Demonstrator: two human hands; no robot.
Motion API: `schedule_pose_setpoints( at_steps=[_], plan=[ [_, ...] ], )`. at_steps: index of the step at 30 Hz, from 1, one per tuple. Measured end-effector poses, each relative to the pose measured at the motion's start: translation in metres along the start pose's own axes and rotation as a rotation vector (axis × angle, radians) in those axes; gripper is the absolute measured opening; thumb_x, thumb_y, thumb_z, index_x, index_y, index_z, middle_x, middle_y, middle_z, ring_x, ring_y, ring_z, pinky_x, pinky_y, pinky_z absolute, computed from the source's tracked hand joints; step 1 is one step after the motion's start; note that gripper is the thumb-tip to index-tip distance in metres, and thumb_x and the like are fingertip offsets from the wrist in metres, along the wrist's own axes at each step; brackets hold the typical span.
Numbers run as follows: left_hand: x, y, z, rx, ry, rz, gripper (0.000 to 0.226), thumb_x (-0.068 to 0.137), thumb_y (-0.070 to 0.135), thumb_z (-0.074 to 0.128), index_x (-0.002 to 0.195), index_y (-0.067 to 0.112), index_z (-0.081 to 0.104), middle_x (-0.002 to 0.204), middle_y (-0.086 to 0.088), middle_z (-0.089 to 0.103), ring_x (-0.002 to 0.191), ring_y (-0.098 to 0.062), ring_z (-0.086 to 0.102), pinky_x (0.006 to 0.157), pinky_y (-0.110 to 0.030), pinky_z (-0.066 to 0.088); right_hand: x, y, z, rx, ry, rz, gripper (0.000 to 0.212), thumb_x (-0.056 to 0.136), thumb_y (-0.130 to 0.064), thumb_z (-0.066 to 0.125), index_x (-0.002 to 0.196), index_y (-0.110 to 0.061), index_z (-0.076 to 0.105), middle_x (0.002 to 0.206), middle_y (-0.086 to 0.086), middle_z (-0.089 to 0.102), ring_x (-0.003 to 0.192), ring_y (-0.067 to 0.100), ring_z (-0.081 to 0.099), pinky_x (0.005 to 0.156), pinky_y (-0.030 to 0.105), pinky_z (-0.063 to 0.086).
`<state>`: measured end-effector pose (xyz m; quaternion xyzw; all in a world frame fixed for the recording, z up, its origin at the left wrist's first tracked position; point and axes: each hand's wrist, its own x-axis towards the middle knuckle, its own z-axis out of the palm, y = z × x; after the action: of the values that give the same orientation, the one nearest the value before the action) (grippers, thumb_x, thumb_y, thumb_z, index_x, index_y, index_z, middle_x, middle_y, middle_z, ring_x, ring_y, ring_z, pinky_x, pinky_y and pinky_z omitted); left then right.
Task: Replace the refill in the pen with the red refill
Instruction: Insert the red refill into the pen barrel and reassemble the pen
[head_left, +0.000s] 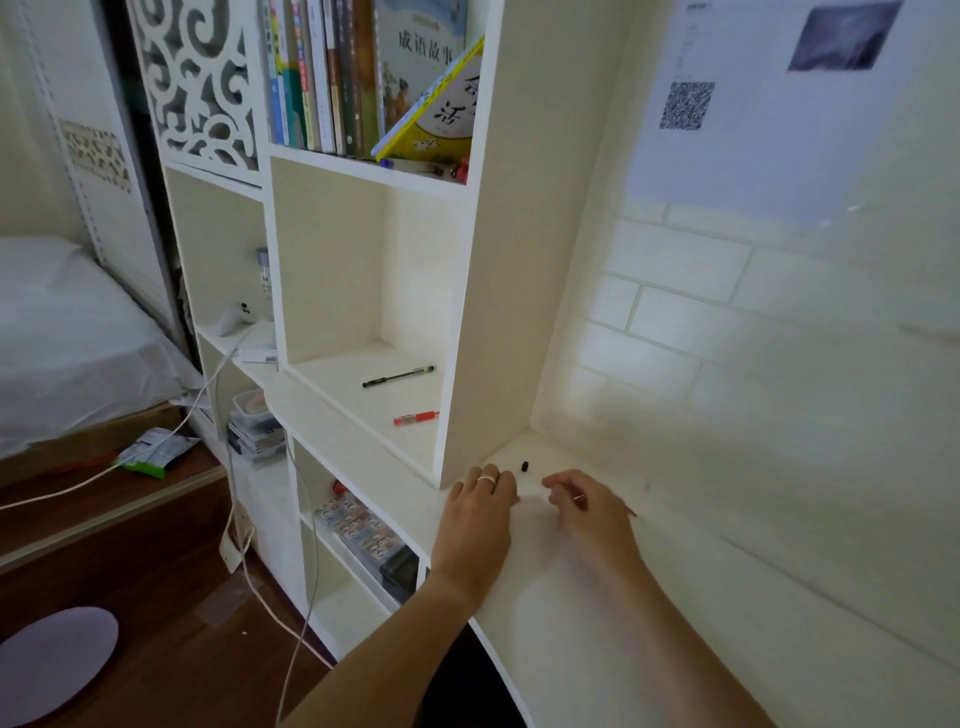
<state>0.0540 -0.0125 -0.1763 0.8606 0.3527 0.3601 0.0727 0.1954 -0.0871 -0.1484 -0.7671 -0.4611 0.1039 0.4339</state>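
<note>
My right hand (589, 506) is on the white desk (571, 597), fingers pinched around a thin red refill (630, 512) whose end sticks out to the right. My left hand (480, 501), wearing a ring, lies palm down just left of it with curled fingers. Anything under it is hidden. A small black cap piece (525, 465) lies on the desk just beyond both hands. In the open shelf compartment to the left, a black pen (398, 376) lies at the back and a red pen (415, 417) nearer the front.
A white shelf upright (467, 312) stands right beside my left hand. The brick-pattern wall (727, 338) is close behind the desk. Books (363, 78) fill the upper shelf. Cables (234, 519) hang down the shelf's left side, above the floor.
</note>
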Motion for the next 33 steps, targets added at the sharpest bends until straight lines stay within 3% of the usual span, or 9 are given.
schedule_pose_setpoints(
  at_steps=[3,7,12,17,21,24,28,30,33],
  plan=[
    [0.000,0.001,0.000,0.011,0.004,0.020,0.015,0.097,0.009,0.044,0.095,0.023,0.050,0.100,0.003,0.053,0.092,-0.016,0.045,0.085,-0.031,0.042,-0.021,0.009,0.003,0.035,0.018,-0.033,0.017,0.094,-0.022,0.061,0.095,-0.034,0.074,0.091,-0.020,0.073,0.088,-0.008,0.064,0.072,0.003,0.043],
    [0.000,0.003,-0.002,0.036,-0.001,0.066,0.018,0.095,0.006,0.044,0.093,0.024,0.046,0.097,0.004,0.050,0.090,-0.016,0.042,0.082,-0.030,0.040,-0.022,0.011,0.002,0.102,0.057,-0.018,0.011,0.091,-0.024,0.067,0.085,-0.031,0.074,0.082,-0.018,0.074,0.080,-0.004,0.065,0.068,0.004,0.043],
    [-0.001,0.003,-0.003,0.052,-0.009,0.072,0.019,0.094,0.005,0.048,0.092,0.024,0.046,0.097,0.005,0.049,0.090,-0.016,0.041,0.082,-0.030,0.039,-0.021,0.015,0.002,0.155,0.075,-0.049,0.010,0.088,-0.021,0.072,0.085,-0.030,0.075,0.084,-0.019,0.075,0.083,-0.006,0.066,0.071,0.002,0.043],
    [0.000,0.004,-0.005,0.067,-0.024,0.085,0.018,0.095,0.005,0.049,0.094,0.023,0.048,0.098,0.003,0.051,0.092,-0.018,0.043,0.083,-0.033,0.039,-0.019,0.017,0.003,0.155,0.073,-0.071,0.012,0.087,-0.021,0.072,0.082,-0.032,0.074,0.081,-0.022,0.073,0.078,-0.002,0.067,0.068,0.006,0.045],
    [-0.001,0.005,-0.006,0.045,-0.011,0.080,0.018,0.094,0.001,0.048,0.092,0.020,0.048,0.097,0.001,0.051,0.091,-0.021,0.045,0.081,-0.035,0.040,-0.018,0.021,0.003,0.177,0.083,-0.020,0.013,0.089,-0.022,0.067,0.081,-0.030,0.073,0.079,-0.013,0.074,0.072,0.003,0.067,0.069,0.016,0.048],
    [0.000,0.005,-0.006,0.056,0.011,0.080,0.019,0.092,-0.001,0.049,0.093,0.018,0.050,0.097,-0.001,0.052,0.092,-0.023,0.047,0.082,-0.037,0.040,-0.019,0.018,0.002,0.224,0.085,-0.017,0.014,0.092,-0.021,0.063,0.089,-0.031,0.072,0.084,-0.013,0.074,0.069,0.003,0.068,0.068,0.015,0.048],
    [-0.002,0.008,-0.008,0.096,0.036,0.112,0.028,0.087,-0.003,0.038,0.099,0.015,0.055,0.100,-0.005,0.054,0.094,-0.026,0.049,0.091,-0.039,0.042,-0.023,0.012,0.002,0.134,-0.012,-0.079,0.019,0.095,-0.024,0.063,0.107,-0.034,0.073,0.096,-0.017,0.075,0.084,0.000,0.070,0.075,0.007,0.048],
    [-0.004,0.010,-0.009,0.121,0.064,0.161,0.040,0.084,0.000,0.026,0.103,0.014,0.057,0.100,-0.007,0.056,0.096,-0.028,0.053,0.101,-0.043,0.040,-0.023,0.011,0.003,0.040,-0.041,-0.114,0.017,0.095,-0.025,0.064,0.106,-0.031,0.075,0.097,-0.017,0.075,0.089,-0.003,0.068,0.075,0.003,0.045],
    [-0.004,0.010,-0.009,0.184,0.083,0.204,0.040,0.082,-0.004,0.031,0.106,0.012,0.058,0.097,-0.008,0.060,0.101,-0.028,0.057,0.115,-0.050,0.032,-0.024,0.010,0.005,0.005,-0.015,-0.120,0.014,0.094,-0.023,0.065,0.102,-0.028,0.076,0.095,-0.016,0.076,0.088,-0.004,0.067,0.074,0.000,0.044]
  ],
)
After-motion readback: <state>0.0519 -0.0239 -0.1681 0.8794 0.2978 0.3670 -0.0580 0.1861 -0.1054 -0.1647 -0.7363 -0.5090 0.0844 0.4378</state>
